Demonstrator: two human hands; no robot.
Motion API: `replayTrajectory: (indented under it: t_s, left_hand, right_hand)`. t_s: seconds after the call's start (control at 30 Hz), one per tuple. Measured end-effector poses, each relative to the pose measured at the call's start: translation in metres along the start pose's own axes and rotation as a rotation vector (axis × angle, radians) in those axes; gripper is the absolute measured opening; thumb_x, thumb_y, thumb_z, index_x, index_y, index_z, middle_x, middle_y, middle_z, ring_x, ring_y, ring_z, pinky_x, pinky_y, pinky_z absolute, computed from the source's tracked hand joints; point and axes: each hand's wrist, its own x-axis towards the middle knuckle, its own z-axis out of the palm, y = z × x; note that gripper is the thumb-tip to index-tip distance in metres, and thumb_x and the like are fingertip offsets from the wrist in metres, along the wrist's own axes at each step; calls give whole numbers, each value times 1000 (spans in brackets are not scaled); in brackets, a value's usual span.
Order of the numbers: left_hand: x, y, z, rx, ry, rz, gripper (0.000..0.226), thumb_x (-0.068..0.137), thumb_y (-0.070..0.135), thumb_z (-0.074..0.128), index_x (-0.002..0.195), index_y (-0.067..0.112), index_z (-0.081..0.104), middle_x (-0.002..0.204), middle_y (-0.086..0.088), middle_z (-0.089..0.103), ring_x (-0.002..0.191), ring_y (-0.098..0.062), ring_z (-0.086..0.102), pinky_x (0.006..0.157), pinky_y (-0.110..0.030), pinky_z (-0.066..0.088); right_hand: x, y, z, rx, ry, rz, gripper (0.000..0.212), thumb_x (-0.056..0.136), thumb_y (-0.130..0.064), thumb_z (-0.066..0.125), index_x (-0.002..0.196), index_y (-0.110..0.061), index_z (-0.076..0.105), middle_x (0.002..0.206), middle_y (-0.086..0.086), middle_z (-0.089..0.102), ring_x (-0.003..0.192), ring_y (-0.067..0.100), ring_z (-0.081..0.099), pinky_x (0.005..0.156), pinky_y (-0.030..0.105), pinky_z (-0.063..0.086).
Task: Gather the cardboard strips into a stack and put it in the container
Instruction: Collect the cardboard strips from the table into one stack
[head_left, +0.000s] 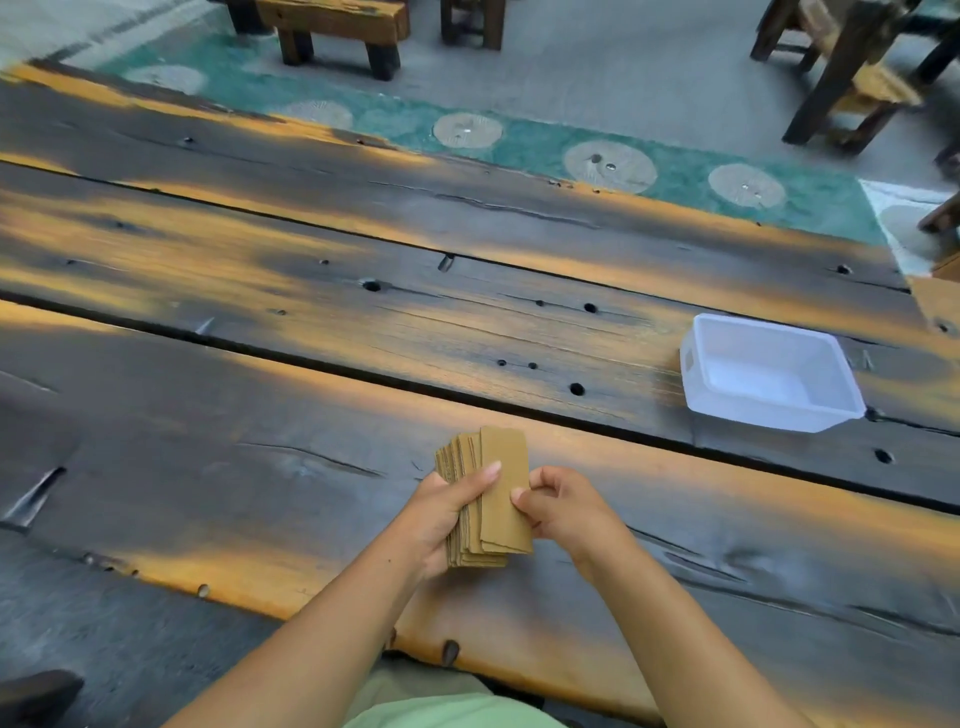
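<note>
**Cardboard strips being held as a fanned stack above the plank table**

A dark, weathered wooden plank table (260, 249) with orange-yellow streaks, knot holes and long gaps between its boards is being looked down on. At the far left of the scene, beyond the table's far edge, a green patterned mat (519, 140) with pale round medallions is lying on the grey floor, and a low dark wooden bench (332, 26) is standing behind it. Nothing is lying on the boards between the stack and the container.

Near the middle of the nearest plank, the left hand (441, 512) is being held palm-inward, its fingers wrapped round the left side of a fanned stack of tan corrugated cardboard strips (491, 499), with the thumb pressed across the front strip. The stack is being kept upright and tilted slightly away, clear of the table surface. Just beside it, the right hand (563, 506) is curled loosely, its thumb and fingertips being pinched on the right edge of the front strip.

Well apart to the right, on the next plank, an empty white rectangular plastic container (769, 371) is standing open side up. Beyond it, at the far right, dark wooden chair legs (841, 73) are being seen on the floor.
</note>
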Motion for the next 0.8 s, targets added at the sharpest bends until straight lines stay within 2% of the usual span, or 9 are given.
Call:
replayTrajectory:
  t_s: [0.13,0.23,0.3,0.37,0.43,0.5,0.57,0.7,0.8]
  left_hand:
    - [1,2,6,-18,-85,0,55,57,32,93,105,9,77,102,-23,77,87,-34,77,75,-52,64]
    - [0,0,10,-35,-131,-6,50,50,36,98,93,16,82,96,-22,78,82,-35,77,70,-53,64]
    - [-1,-3,12,-35,-92,-22,55,58,29,95,105,11,74,87,-21,78,75,-35,77,63,-49,63]
    - [-1,-8,10,-15,-9,-44,55,72,19,84,120,5,62,81,-19,76,70,-33,76,59,-46,62]
    - [1,-13,8,-26,102,-43,46,84,10,72,126,2,55,81,-20,72,67,-31,74,56,-45,60]
    - [4,-13,10,-66,169,-19,31,88,6,64,118,4,55,85,-21,67,63,-29,73,55,-45,59]
    - [7,-11,14,-98,206,23,22,84,6,64,104,8,57,79,-18,65,57,-25,73,52,-43,58]
    - [12,2,25,-48,214,172,26,63,12,66,89,9,63,67,-9,65,57,-20,68,55,-35,57]
    - [14,11,30,-2,219,272,12,62,13,67,73,15,69,62,-5,67,59,-20,66,54,-32,56]
  right_hand:
    - [-6,-7,-2,-28,-5,-32,10,96,-10,61,88,-7,55,76,7,64,72,22,65,82,45,59]
    - [-9,-6,-5,-13,-9,-24,12,95,-13,64,92,-7,53,67,4,61,58,14,64,69,36,62]
    - [-10,-4,-7,2,-2,23,17,93,-14,67,96,-9,50,67,4,56,52,10,59,59,30,62]
    - [-11,-1,-7,-26,18,93,25,91,-19,70,99,-12,47,78,6,53,60,13,55,57,29,59]
    - [-12,3,-3,-63,50,166,33,89,-30,72,102,-14,46,90,7,57,71,17,58,64,33,59]
    - [-14,7,4,-16,59,222,37,88,-41,70,102,-15,47,99,6,67,78,19,68,76,40,63]
    - [-17,11,11,116,48,269,41,90,-46,66,106,-10,53,103,7,72,85,22,73,82,46,64]
    - [-23,17,20,683,-31,306,44,93,-35,67,125,-6,59,114,23,73,96,35,75,79,46,63]
    - [-27,14,24,947,-104,284,48,84,-28,72,125,-4,61,108,26,74,99,35,72,87,44,59]
